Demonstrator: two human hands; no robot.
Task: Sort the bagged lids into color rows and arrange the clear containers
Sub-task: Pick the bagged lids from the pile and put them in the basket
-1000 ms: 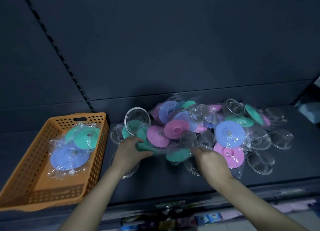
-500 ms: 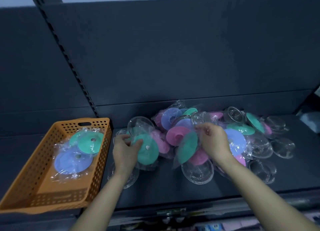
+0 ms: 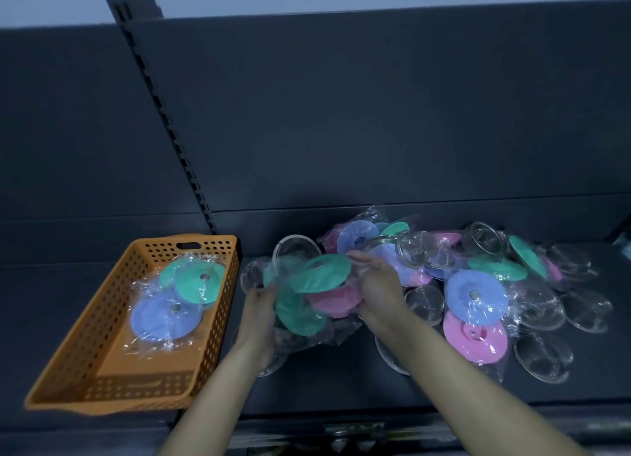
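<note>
The bagged green lid [image 3: 322, 274] is now lifted flat above the shelf [image 3: 341, 384], between the left hand [image 3: 261, 305], closed on its bag, and the right hand [image 3: 377, 284], pinching its far edge; 0.5 s ago it hung tilted from the right hand. I judge it goes next to the orange basket [image 3: 102, 322], where 2 bagged lids lie, while the mixed pile [image 3: 478, 295] stays unsorted.
</note>
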